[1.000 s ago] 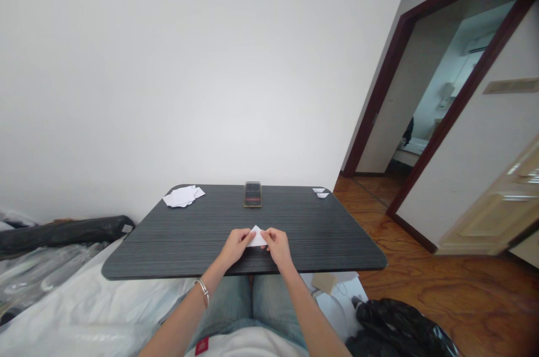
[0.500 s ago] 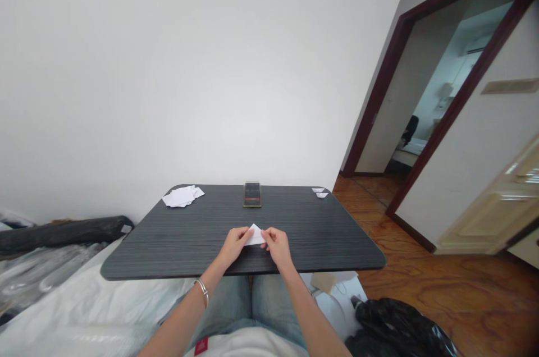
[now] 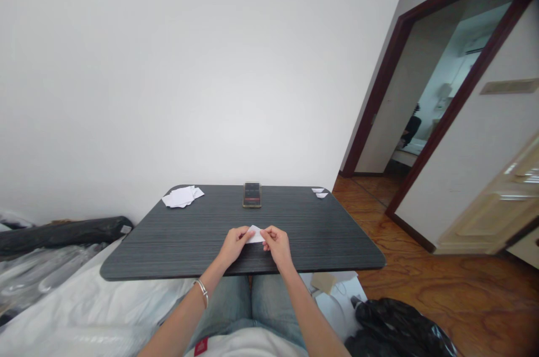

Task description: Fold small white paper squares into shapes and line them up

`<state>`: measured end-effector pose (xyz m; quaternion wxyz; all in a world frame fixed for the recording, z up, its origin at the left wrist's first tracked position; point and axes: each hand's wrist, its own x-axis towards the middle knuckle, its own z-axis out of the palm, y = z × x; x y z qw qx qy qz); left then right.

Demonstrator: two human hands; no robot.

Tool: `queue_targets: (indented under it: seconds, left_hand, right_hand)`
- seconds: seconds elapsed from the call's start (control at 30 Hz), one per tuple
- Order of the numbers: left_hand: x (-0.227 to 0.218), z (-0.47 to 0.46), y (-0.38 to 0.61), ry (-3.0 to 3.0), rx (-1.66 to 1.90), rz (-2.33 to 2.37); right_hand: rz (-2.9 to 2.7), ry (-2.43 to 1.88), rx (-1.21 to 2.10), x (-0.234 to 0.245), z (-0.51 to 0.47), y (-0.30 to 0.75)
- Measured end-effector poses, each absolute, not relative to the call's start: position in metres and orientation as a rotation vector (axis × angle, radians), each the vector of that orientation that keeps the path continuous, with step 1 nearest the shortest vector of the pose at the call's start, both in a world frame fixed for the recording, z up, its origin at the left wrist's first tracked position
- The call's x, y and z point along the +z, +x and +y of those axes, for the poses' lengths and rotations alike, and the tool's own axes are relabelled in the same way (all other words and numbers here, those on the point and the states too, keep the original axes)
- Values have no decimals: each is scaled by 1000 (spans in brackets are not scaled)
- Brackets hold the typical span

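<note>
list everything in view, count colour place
table: 1, black, centre
held paper: 1, white, over table's near middle
loose paper: 1 pile, white, table's far left corner
paper pieces: 2, white, table's far right corner
phone: 1, dark, table's far middle
wall: 1, white, behind table
door frame: 1, red-brown, right
person: 1, dark, beyond door frame
door: 1, cream, far right
floor: 1, brown, right
roll: 1, black, left
plastic wrapping: count unclear, clear, left
sheeting: 1, white, lower left
plastic bag: 1, black, lower right
jeans: 1, blue, bottom centre
shirt: 1, white, bottom centre
bracelet: 1, silver, lower centre-left
left hand: 1, bare, pinching held paper
right hand: 1, bare, pinching held paper
</note>
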<state>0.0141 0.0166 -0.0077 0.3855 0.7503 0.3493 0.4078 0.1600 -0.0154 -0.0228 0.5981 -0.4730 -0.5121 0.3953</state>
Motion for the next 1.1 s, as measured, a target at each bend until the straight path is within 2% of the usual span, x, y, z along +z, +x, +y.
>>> queue_targets:
  seconds: [0.2,0.53,0.83,1.1]
  left_hand:
    - [-8,18,14,1747,1262,982]
    - [-3,14,12,1893,1237,1019]
    - [-1,14,11,2010,1379,955]
    - [-3,16,11,2077,1318,934]
  right_hand:
    - [-1106,-1105,887,-23,-15,162]
    - [-1060,-1030,961,-26,-13,160]
    - [-934,-984,1084,-24,-9,160]
    - [-1006,-949,1068,-20,-13,162]
